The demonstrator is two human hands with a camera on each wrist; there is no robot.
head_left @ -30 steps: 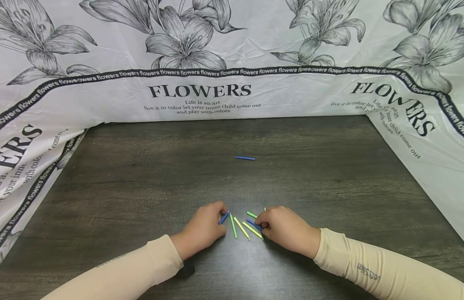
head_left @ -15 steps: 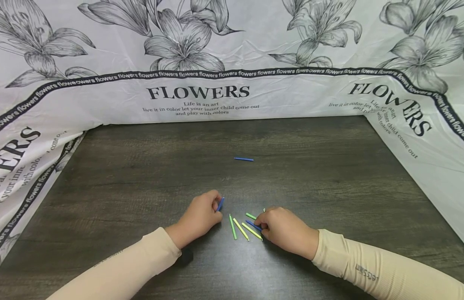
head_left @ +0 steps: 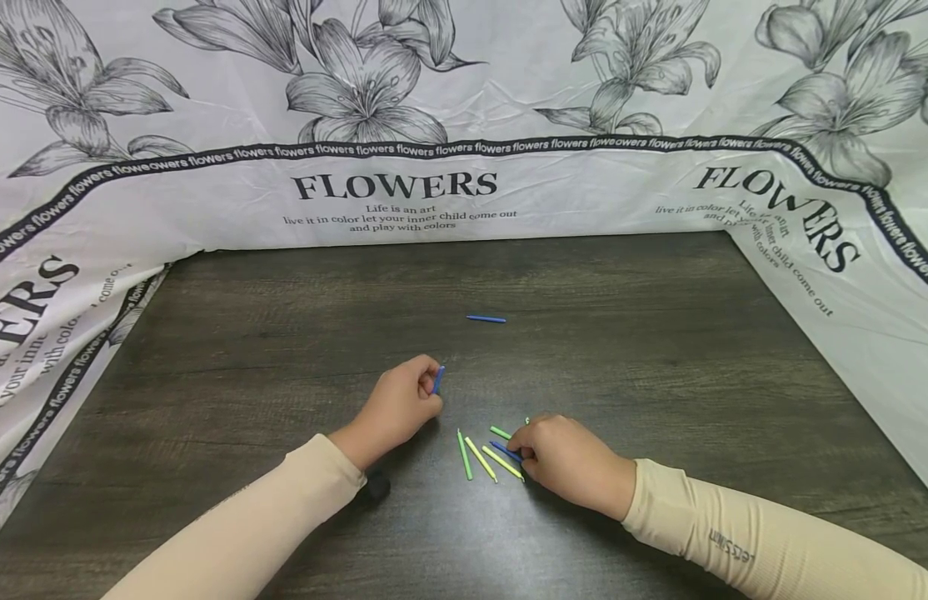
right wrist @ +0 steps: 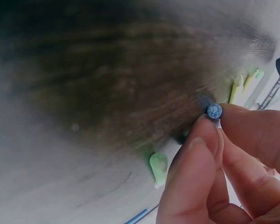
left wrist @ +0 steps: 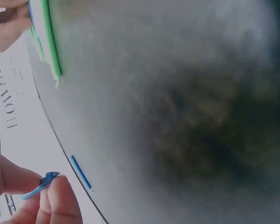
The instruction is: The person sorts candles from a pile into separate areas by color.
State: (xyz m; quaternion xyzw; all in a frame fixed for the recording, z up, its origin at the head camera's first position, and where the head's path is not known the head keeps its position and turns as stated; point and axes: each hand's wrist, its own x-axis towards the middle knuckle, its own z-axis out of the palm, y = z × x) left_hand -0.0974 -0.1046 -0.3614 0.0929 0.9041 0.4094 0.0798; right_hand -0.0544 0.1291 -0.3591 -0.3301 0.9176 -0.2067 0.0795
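My left hand (head_left: 396,410) pinches a thin blue candle (head_left: 438,380) between thumb and fingers, above the table left of centre. In the left wrist view, that blue candle (left wrist: 39,186) crosses the fingertips. Lower right, my right hand (head_left: 572,462) pinches a second blue candle (head_left: 505,451); its round end (right wrist: 214,111) faces the right wrist camera. Left of the right hand lie a green candle (head_left: 465,455) and two yellow candles, one (head_left: 481,460) beside the other (head_left: 503,462). Another green candle (head_left: 500,432) is partly hidden behind the right hand.
A third blue candle (head_left: 486,318) lies farther back on the dark wooden table (head_left: 659,333). White flower-print cloth (head_left: 584,196) borders the table at the back and both sides. A small dark object (head_left: 376,486) shows beside the left wrist.
My left hand has lifted its blue candle away from the others and moved it toward the back of the table. The right hand stays almost in place, holding its blue candle.
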